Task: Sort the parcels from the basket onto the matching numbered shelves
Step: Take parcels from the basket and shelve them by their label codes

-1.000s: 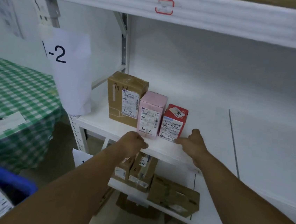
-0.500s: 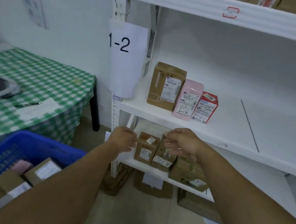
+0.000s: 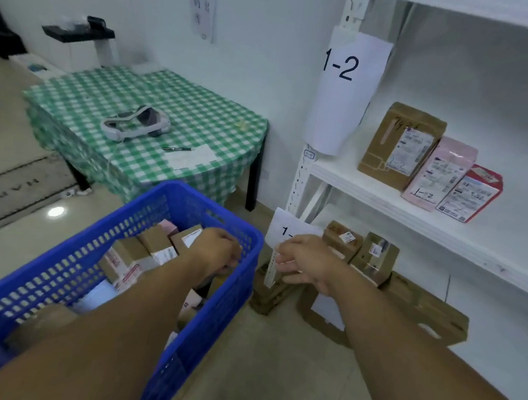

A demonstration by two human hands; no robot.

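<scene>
A blue plastic basket point(image 3: 249, 231) stands on the floor at lower left, with several brown and pink parcels point(image 3: 140, 252) in it. My left hand point(image 3: 218, 252) is down inside the basket over the parcels, back facing up, its fingers hidden. To the right of the basket rim, my right hand point(image 3: 305, 262) hovers with fingers apart and empty, in front of the white shelf post. The shelf board point(image 3: 386, 201) under the paper sign 1-2 point(image 3: 344, 78) carries a brown box point(image 3: 392, 141), a pink parcel point(image 3: 438, 172) and a red parcel point(image 3: 472, 192).
A lower shelf holds small brown boxes point(image 3: 377, 257) beside a partly hidden paper sign point(image 3: 288, 231). Flat cardboard boxes point(image 3: 423, 311) lie below it. A green checked table point(image 3: 185, 103) at the left carries a headset point(image 3: 137, 121), a pen and a paper.
Both hands have left the 1-2 shelf and dropped down to the left. The left hand has gone into the basket and my view has swung left toward it.
</scene>
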